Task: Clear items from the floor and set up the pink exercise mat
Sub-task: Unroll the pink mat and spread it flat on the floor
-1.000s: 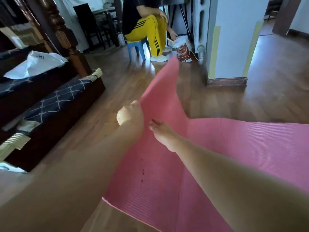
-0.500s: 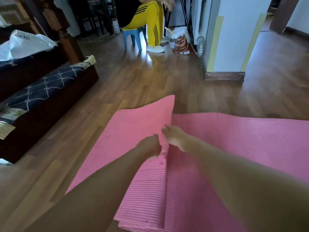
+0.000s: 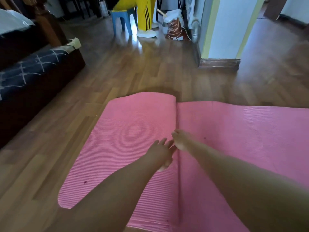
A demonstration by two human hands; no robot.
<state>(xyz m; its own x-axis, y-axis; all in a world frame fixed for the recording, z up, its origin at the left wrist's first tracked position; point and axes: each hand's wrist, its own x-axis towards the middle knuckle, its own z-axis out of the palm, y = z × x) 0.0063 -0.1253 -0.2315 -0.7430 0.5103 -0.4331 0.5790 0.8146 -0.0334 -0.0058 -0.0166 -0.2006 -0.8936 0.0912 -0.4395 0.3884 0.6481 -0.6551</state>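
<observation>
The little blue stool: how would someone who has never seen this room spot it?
Look past the pink mat across the wooden floor to the far end, left of the white pillar. The blue stool stands there near a brown bag. It alone is light blue plastic, and a person in yellow trousers sits on it.

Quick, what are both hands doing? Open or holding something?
Left hand: open, resting on the pink ribbed foam exercise mat.
Right hand: at the mat's fold; holding or not cannot be told.
</observation>
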